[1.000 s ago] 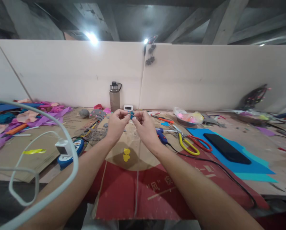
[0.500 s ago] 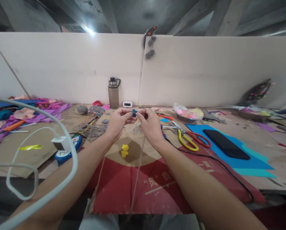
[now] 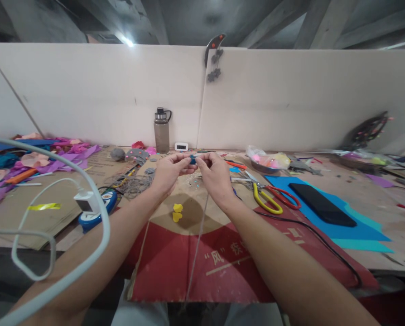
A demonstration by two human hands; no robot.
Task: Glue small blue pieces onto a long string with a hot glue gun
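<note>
My left hand (image 3: 167,173) and my right hand (image 3: 215,176) are raised together over the middle of the table, fingertips pinched from both sides on a small blue piece (image 3: 192,159). A thin grey string (image 3: 196,246) hangs from under my hands down toward me. Below my hands two small yellow pieces (image 3: 177,212) lie on the brown and red cardboard (image 3: 175,267).
Yellow-handled pliers (image 3: 265,202) and red scissors (image 3: 282,198) lie right of my hands, beside a black phone (image 3: 325,210) on blue sheets. A grey bottle (image 3: 161,131) stands at the white wall. White cable and charger (image 3: 85,202) sit at left, with purple scraps (image 3: 63,154) behind.
Both hands stay pinched on the blue piece and have drawn slightly closer together; the view has shifted a little, so the table sits lower in the earlier frame.
</note>
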